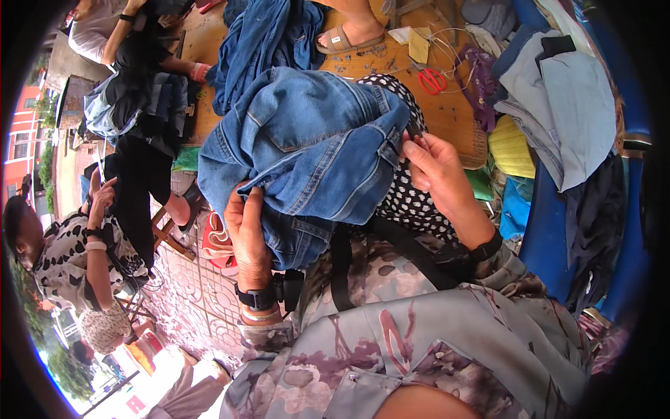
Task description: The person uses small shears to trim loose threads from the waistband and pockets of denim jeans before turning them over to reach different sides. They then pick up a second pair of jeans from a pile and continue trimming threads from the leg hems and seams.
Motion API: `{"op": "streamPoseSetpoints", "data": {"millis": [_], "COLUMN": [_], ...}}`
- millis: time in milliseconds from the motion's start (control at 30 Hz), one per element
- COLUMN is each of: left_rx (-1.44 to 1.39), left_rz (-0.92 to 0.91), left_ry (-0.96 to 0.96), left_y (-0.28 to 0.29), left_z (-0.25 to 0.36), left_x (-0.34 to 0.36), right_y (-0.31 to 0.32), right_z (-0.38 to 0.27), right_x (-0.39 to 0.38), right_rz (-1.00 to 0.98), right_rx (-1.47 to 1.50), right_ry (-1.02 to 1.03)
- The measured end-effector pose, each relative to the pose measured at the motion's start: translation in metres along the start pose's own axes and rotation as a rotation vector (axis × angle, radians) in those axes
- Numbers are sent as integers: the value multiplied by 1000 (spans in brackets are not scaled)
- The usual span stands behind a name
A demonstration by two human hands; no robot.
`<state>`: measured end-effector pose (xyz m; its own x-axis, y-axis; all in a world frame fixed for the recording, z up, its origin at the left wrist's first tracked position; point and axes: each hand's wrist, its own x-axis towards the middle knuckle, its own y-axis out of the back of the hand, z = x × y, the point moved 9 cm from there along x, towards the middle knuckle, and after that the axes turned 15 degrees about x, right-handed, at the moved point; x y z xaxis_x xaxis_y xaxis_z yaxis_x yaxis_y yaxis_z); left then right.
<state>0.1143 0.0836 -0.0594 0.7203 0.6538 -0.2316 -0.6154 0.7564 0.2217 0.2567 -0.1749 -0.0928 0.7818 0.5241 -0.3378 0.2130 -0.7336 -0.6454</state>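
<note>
A bundled pair of blue denim jeans [303, 146] lies across my lap, over black-and-white dotted fabric [405, 202]. My left hand [248, 234] grips a fold of the denim at the lower left, fingers curled into it. At the right edge of the garment, by a belt loop, my right hand [433, 167] is closed in a pinch around what looks like a small dark object, too small to make out, touching or very near the cloth.
A wooden table [447, 115] bears more denim [258, 31], red scissors [431, 81] and threads; someone's sandaled foot [342, 38] rests on it. Pale denim [572, 112] hangs over blue plastic at right. Other people sit at left, one in a spotted shirt [73, 262].
</note>
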Motion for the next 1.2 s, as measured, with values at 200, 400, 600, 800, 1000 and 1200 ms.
{"op": "streamPoseSetpoints", "data": {"millis": [200,400,600,800,1000,1200], "left_rx": [39,521,626,441,-139,-246], "left_rz": [8,-27,-89,-249,-406,-436], "left_ry": [-41,-284,-708,-514,-125,-62], "left_y": [6,3,-37,-67,-62,-58], "left_z": [-2,64,169,153,125,112], "left_x": [-8,-39,-69,-46,-36,-26], "right_y": [-12,-42,-85,-120,-123,-179], "right_z": [4,-34,-51,-61,-76,-108], "right_x": [4,-18,-30,-35,-28,-57], "right_rz": [-64,-67,-189,-248,-131,-241], "right_rx": [416,430,175,1,-405,-909], "right_ry": [-120,-79,12,92,337,875]}}
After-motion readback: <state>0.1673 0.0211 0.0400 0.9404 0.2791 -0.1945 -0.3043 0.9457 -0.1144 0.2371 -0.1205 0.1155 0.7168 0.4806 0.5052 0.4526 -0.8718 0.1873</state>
